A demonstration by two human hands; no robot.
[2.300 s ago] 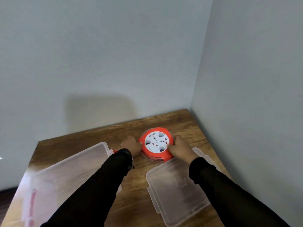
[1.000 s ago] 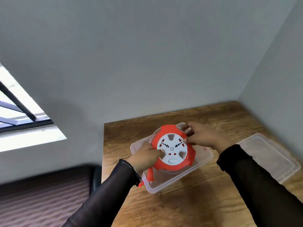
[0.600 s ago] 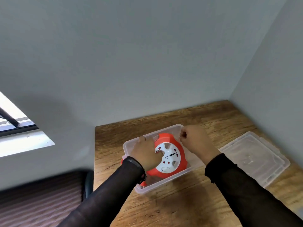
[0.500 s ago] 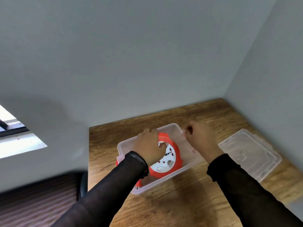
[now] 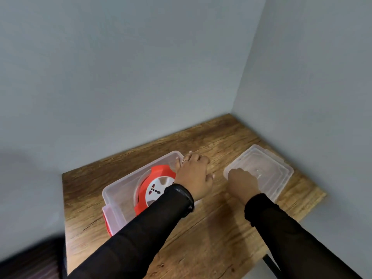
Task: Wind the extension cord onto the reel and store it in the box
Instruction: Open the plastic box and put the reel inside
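Two hands work over the counter [image 5: 201, 238] in the lower half of the frame. The reel [image 5: 153, 188], red with a white socket face, lies tilted inside the clear box [image 5: 118, 198] at lower left of centre, so the winding step appears complete and the storing step is in hand. No loose cord is visible; the cord's condition on the reel cannot be confirmed from this view.

Left hand [image 5: 194, 176]: rests over the right end of the box, fingers spread and fairly straight toward the far rim, holding nothing that can be seen. A ring shows on one finger.

Right hand [image 5: 242, 183]: lies at the near left corner of the clear lid [image 5: 261, 172], which sits flat on the counter to the right of the box, apart from it. The fingers are curled downward at the lid's edge; whether they actually grip the lid cannot be determined.

Probable next move: lift the lid, carry it left over the box, align the corners and press it down. This requires the left hand to clear the box opening. The tilted reel may stand too high near the rim and could need to be laid flat first.

Surroundings: grey walls meet in a corner behind the counter. A red clasp [image 5: 106, 224] shows at the near left end of the box.
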